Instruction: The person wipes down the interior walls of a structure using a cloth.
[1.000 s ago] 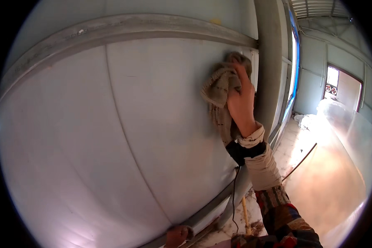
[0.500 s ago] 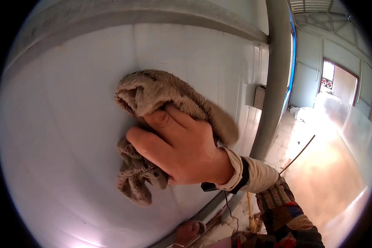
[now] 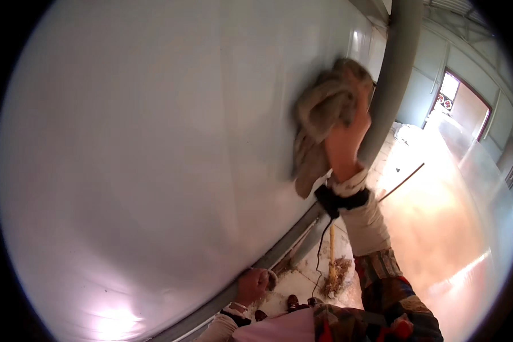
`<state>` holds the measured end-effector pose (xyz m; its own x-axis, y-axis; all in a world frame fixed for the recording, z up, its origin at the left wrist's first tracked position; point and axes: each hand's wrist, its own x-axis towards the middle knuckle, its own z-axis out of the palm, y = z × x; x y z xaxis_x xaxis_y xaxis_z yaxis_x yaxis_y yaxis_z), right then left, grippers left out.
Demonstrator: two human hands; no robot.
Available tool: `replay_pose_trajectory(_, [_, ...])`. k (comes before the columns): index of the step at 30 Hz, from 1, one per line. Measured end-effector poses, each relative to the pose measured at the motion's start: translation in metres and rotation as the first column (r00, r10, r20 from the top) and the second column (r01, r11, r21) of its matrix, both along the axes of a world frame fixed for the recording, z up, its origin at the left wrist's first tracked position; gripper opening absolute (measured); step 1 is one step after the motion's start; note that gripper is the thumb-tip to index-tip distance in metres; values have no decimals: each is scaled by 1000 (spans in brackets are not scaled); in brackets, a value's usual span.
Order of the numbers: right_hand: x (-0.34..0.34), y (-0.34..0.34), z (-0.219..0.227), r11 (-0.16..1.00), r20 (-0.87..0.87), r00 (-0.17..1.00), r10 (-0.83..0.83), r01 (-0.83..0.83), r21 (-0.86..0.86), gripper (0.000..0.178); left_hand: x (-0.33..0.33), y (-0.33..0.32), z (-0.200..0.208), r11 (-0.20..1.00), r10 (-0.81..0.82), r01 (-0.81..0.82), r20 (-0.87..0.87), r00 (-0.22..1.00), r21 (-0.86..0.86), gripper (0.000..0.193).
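A brown, fuzzy cleaning cloth is bunched against the smooth white wall panel, close to the grey upright post at its right side. My right hand grips the cloth, pressing it to the panel; motion blurs the fingers and the cloth hides part of them. A pale cuff and a black strap wrap that wrist. Low in the picture, beside the panel's bottom rail, my left hand is closed. A small brownish thing shows at its fingers, too unclear to name.
The grey post curves down right of the panel, meeting the bottom rail. On the floor stands a broom with a yellow handle, near a dark cable. Farther right are a thin rod, a shiny translucent sheet and a doorway.
My right hand has carried the cloth up and to the right across the panel, toward the post. The view has shifted, so more of my left hand and the floor shows.
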<state>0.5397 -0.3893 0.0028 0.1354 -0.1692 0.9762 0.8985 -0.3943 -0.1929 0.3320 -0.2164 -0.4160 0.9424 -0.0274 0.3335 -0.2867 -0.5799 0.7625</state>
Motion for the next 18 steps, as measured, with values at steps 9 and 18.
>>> replay_pose_trajectory(9, [-89,48,-179,747,-72,971,229,-223,-627,40,2,-3,23,997,3,-5,26,1000,83,19])
replay_pose_trajectory(18, [-29,-3,-162,919,-72,997,-18,-12,-394,51,-4,-9,5,985,157,-157,10,988,66,21])
